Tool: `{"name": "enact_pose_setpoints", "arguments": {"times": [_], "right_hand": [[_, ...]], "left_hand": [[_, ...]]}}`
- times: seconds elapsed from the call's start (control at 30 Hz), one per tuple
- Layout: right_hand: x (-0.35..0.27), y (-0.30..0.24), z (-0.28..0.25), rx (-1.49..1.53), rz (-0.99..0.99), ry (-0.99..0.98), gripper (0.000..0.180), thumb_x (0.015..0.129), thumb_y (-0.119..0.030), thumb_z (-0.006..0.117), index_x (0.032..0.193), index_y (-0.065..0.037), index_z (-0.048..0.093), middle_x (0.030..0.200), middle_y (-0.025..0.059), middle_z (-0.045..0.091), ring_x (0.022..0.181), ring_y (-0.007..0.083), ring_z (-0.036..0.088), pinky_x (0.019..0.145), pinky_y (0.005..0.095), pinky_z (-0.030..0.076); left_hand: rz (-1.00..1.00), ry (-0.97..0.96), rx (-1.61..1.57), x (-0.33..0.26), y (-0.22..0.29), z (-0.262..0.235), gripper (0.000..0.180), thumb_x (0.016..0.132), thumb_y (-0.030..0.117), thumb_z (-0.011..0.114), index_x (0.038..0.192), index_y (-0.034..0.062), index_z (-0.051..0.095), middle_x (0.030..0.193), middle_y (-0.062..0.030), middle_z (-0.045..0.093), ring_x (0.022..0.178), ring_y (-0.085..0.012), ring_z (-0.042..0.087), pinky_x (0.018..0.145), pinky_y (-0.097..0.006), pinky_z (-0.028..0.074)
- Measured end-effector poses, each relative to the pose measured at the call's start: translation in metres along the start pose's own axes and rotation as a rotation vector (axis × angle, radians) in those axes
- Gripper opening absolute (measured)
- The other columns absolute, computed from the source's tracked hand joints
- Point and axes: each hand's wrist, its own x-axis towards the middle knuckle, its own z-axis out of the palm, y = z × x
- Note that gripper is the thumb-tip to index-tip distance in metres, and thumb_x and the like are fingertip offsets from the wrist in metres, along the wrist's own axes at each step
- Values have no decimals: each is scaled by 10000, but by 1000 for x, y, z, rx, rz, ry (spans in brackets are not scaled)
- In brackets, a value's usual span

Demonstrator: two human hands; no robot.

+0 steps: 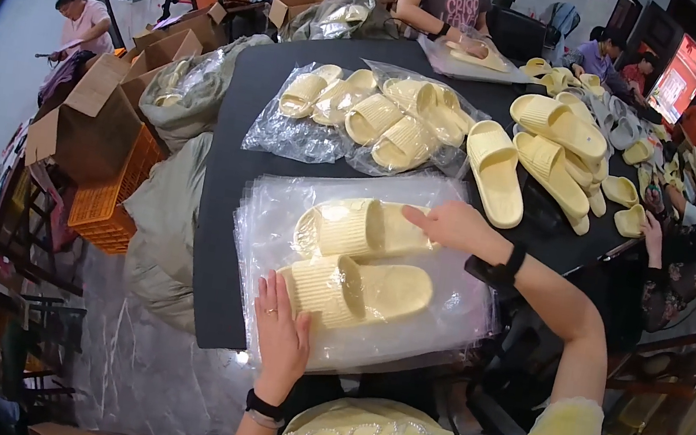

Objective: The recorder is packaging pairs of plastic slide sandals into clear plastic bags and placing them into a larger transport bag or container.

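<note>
A pair of pale yellow slide slippers lies side by side on a stack of clear plastic bags (449,321), toes to the left. My left hand (283,333) is flat, fingers stretched, at the toe of the nearer slipper (395,294). At the heel of the farther slipper (338,227), my right hand (458,227) is closed, thumb on its footbed and the other fingers mostly hidden. Glossy film seems to cover the toes; how far the slippers are inside a bag I cannot tell. Beyond them lie bagged yellow slippers (375,119).
Loose yellow slippers (558,145) are piled at the right of the black table (226,227). Across it a co-worker's hand (470,46) touches a bagged slipper; other people work at the far right. Cardboard boxes (98,125), an orange crate (105,206) and grey-green sacks (173,228) stand left.
</note>
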Motion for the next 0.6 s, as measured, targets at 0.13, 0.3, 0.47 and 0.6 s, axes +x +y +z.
{"name": "enact_pose_setpoints", "arguments": {"times": [0.13, 0.3, 0.47, 0.6], "right_hand": [[13, -5, 16, -247, -77, 109, 633, 815, -582, 451, 619, -8, 633, 677, 194, 627, 637, 322, 618, 612, 408, 483], [10, 11, -10, 130, -57, -52, 474, 841, -405, 507, 693, 24, 642, 675, 172, 635, 626, 257, 631, 589, 350, 508], [-11, 60, -15, 1072, 81, -159, 257, 924, -231, 492, 985, 5, 574, 849, 58, 625, 732, 148, 625, 657, 278, 521], [-38, 60, -2, 1369, 171, -237, 360, 920, -296, 525, 1109, 10, 517, 951, 91, 626, 842, 167, 622, 768, 282, 511]], "left_hand": [[-67, -132, 45, -11, -18, 17, 694, 923, 362, 426, 1411, -31, 128, 1460, -239, 150, 1353, -428, 102, 1079, -518, 120], [-85, -75, 29, -16, -24, 23, 752, 911, 445, 410, 1409, -40, 123, 1470, -240, 113, 1360, -420, 81, 1082, -515, 107], [-36, -45, 74, -16, -26, 26, 786, 905, 463, 412, 1391, -81, 121, 1453, -278, 113, 1354, -415, 102, 1090, -494, 110], [-59, -86, 96, -16, -26, 26, 789, 904, 463, 416, 1387, -88, 124, 1446, -289, 114, 1350, -418, 111, 1092, -486, 111]]}}
